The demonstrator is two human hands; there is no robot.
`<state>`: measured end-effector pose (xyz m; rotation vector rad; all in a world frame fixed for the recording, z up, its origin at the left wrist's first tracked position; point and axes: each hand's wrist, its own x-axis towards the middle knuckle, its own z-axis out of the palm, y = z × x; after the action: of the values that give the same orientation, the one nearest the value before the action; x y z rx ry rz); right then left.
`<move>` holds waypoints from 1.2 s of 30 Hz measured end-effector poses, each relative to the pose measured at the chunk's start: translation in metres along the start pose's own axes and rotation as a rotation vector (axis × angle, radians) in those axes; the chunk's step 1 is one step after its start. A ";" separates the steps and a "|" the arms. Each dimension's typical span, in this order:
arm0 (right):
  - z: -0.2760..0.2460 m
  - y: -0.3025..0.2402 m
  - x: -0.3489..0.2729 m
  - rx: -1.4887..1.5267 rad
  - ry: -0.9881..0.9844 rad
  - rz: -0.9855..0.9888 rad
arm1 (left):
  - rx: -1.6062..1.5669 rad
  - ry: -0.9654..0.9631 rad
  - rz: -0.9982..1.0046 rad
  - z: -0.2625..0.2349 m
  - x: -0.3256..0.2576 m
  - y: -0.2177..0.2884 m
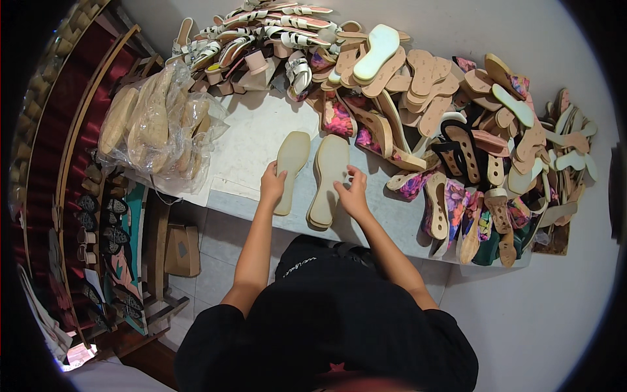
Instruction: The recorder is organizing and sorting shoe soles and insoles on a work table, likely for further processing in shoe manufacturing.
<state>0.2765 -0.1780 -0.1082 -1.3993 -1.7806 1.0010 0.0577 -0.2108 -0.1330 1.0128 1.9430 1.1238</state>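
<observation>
Two beige shoe soles lie side by side on the white worktable (251, 140). My left hand (272, 183) grips the left sole (290, 163) at its lower half. My right hand (353, 193) rests on the right edge of the right sole (328, 176), which looks like a stack of two, fingers curled over it. Both soles point away from me, heels toward the table's near edge.
A big heap of tan insoles and floral wedge soles (457, 150) covers the table's right side. White strappy sandals (261, 39) pile at the back. A clear plastic bag of soles (157, 124) sits at left. A cardboard box (183, 249) stands on the floor beside racks.
</observation>
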 end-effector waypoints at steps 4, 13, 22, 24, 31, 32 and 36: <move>-0.001 0.015 0.008 0.162 0.067 0.224 | 0.627 0.340 0.080 0.018 -0.023 0.044; 0.047 0.057 0.027 0.461 0.123 0.114 | -0.624 -0.338 -0.028 0.090 0.002 0.021; 0.049 0.040 0.026 0.347 0.109 0.125 | -0.402 -0.347 0.061 0.104 0.001 0.012; 0.047 0.040 0.027 0.343 0.118 0.118 | -0.348 -0.325 0.075 0.105 0.001 0.008; 0.012 0.052 0.026 0.276 0.200 0.023 | -0.104 0.099 0.246 0.109 -0.009 0.050; -0.001 0.045 0.026 0.277 0.219 0.019 | -0.105 0.089 0.262 0.110 -0.011 0.066; -0.075 0.000 0.014 0.290 0.257 -0.123 | -0.060 0.153 0.514 0.132 -0.023 0.123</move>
<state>0.3373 -0.1517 -0.0707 -1.1652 -1.4512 0.9258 0.2135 -0.1394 -0.0725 1.4808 1.7962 1.5671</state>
